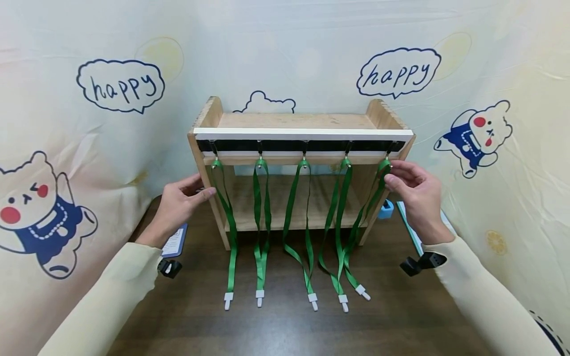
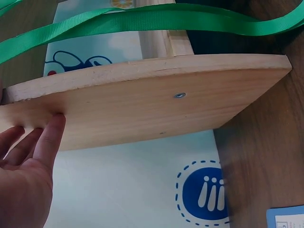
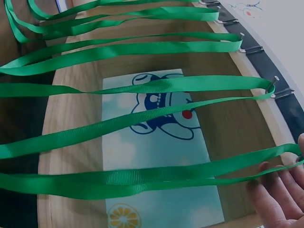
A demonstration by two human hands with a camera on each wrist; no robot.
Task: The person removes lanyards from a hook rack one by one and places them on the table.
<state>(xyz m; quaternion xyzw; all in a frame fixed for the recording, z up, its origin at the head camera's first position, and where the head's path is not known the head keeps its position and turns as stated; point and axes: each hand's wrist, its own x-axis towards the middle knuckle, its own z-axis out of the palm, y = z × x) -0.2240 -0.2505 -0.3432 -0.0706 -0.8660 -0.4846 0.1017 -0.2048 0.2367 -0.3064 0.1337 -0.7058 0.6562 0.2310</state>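
A small wooden shelf (image 1: 303, 120) stands on the table, with a black strip (image 1: 280, 145) across its upper front. Several green lanyards (image 1: 229, 222) hang in loops from metal hooks on that strip, their white clips (image 1: 260, 296) hanging at the lower ends. My left hand (image 1: 180, 207) holds the shelf's left side panel (image 2: 142, 102), thumb at the front edge and fingertips on the outer face. At the far right hook, my right hand (image 1: 416, 198) pinches the top of the rightmost lanyard (image 3: 142, 183) between thumb and fingers.
Behind the shelf hangs a printed cloth (image 1: 285, 44) with cartoon bears. A blue-edged card (image 1: 174, 241) lies left of the shelf on the brown table (image 1: 276, 331). To the right are a small blue object (image 1: 385, 209) and a teal-edged flat item (image 1: 410, 228).
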